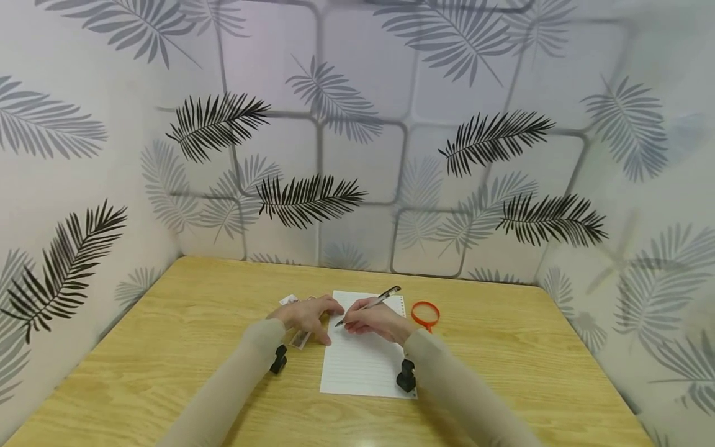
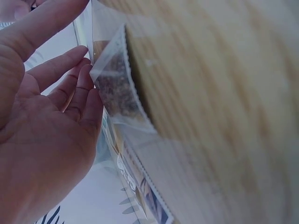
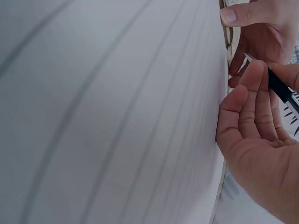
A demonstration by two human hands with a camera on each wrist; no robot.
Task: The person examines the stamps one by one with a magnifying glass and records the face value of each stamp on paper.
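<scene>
A lined white sheet (image 1: 357, 366) with holes at its right side lies on the wooden table. My right hand (image 1: 377, 320) pinches a pen (image 1: 385, 294), its tip at the upper left part of the sheet; the right wrist view shows the pen (image 3: 279, 86) between thumb and fingers, the other fingers curled beneath. My left hand (image 1: 310, 315) rests at the sheet's left edge with fingers spread and holds nothing. Beside that hand lie stamp-like pictures with perforated edges, one seen as a dark picture (image 2: 119, 93) in the left wrist view.
A red round-framed magnifier (image 1: 426, 314) lies to the right of the sheet, its handle partly behind the right wrist. A small white piece (image 1: 288, 299) and a clear-edged strip (image 1: 300, 339) lie by the left hand. A leaf-patterned curtain (image 1: 357, 155) surrounds the table's back and sides.
</scene>
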